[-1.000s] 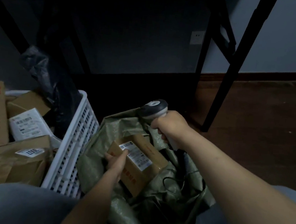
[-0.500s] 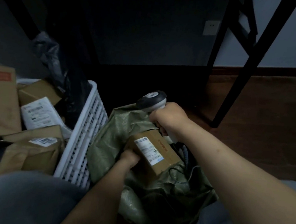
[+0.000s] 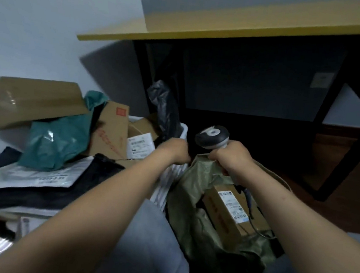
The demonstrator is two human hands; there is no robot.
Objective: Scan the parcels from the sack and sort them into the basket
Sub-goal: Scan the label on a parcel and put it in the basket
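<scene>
Since the earlier frame, our left hand [image 3: 174, 150] has left the box [image 3: 226, 210] and risen to the gap between the sack [image 3: 189, 182] mouth and the basket [image 3: 162, 185] rim. Its fingers are curled, but we cannot tell whether they hold sack cloth or anything at all. Our right hand [image 3: 231, 157] grips the scanner [image 3: 211, 136] by its handle, head up. Below this grip, the box lies label-up inside the sack, free of both hands. We judge it light, stiff cardboard with smooth faces that may slip; the sack is soft and gives no support. The best hold is across its narrow sides, with the thumb off the label.
</scene>
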